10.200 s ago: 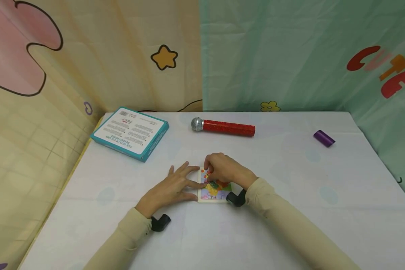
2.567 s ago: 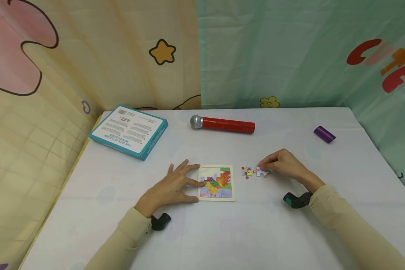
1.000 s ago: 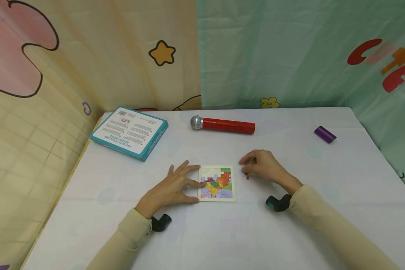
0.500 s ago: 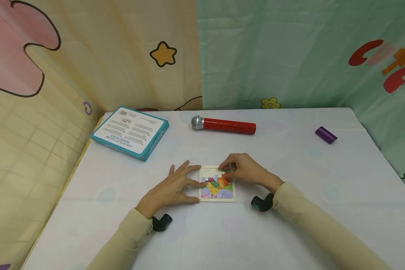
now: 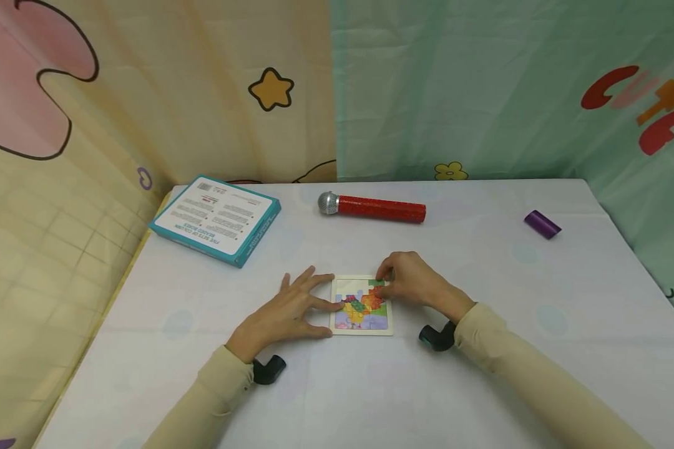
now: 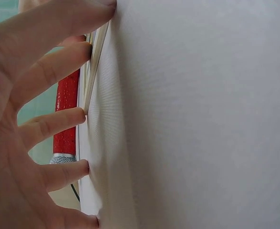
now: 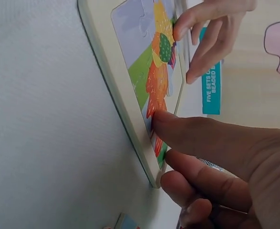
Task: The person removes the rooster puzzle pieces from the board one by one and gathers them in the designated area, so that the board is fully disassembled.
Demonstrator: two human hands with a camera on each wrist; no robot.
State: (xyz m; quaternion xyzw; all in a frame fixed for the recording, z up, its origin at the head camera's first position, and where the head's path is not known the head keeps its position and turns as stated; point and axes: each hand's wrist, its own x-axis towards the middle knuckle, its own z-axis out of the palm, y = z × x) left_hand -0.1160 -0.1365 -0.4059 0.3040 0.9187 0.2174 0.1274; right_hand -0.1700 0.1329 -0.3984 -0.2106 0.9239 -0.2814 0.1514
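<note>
A small square jigsaw puzzle [image 5: 361, 332] with a pale frame and a colourful hen picture lies flat on the table. Its upper left part shows bare pale board. My left hand [image 5: 288, 313], fingers spread, rests at its left side; one fingertip touches the picture and others the frame. At the upper right corner, my right hand [image 5: 414, 280] pinches the green and red corner puzzle piece [image 7: 161, 153] between thumb and index finger. The piece appears to lie in the frame. Part of a loose puzzle piece [image 7: 125, 222] shows at the bottom of the right wrist view.
A teal-edged box [image 5: 216, 219] lies at the back left of the white table [image 5: 337, 399]. Behind the puzzle is a red microphone [image 5: 379, 208] with a silver head. A purple tube [image 5: 542, 224] lies at the back right. Printed curtains [image 5: 455, 81] enclose the table.
My right hand put down a loose piece right of the puzzle, then moved left to the puzzle's upper right corner and took hold there. Earlier, upper left pieces came out. My left hand stayed put.
</note>
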